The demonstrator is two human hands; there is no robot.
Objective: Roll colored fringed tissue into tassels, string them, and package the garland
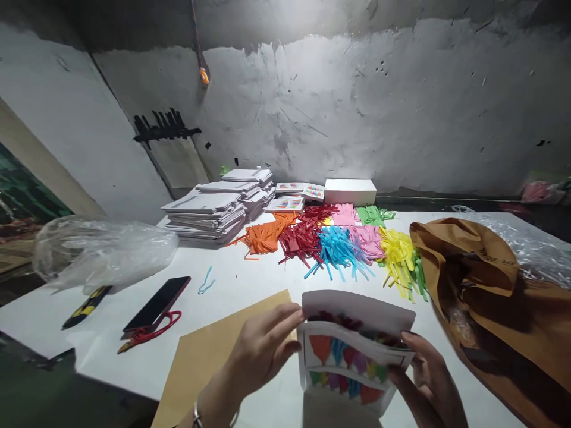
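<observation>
A white card box [345, 362], printed with rows of coloured tassels, is tilted up in front of me with its flap [357, 306] raised. Dark red and other coloured strips show in its opening. My right hand [428, 371] grips the box's right side, thumb on the front and a finger by the flap. My left hand [263, 348] lies against the left edge, fingers stretched out and fingertips touching the corner. Beyond it lie bundles of paper tassels: orange [263, 236], dark red [301, 241], blue [336, 246], pink [366, 241], yellow [397, 252] and green [375, 214].
Flat white boxes [205, 217] are stacked at the back left, near a white carton [350, 191]. A phone [158, 303], a yellow-black cutter [87, 306] and a clear plastic bag [107, 246] lie left. Brown card [214, 339] sits under my left arm; a brown bag [468, 255] stands right.
</observation>
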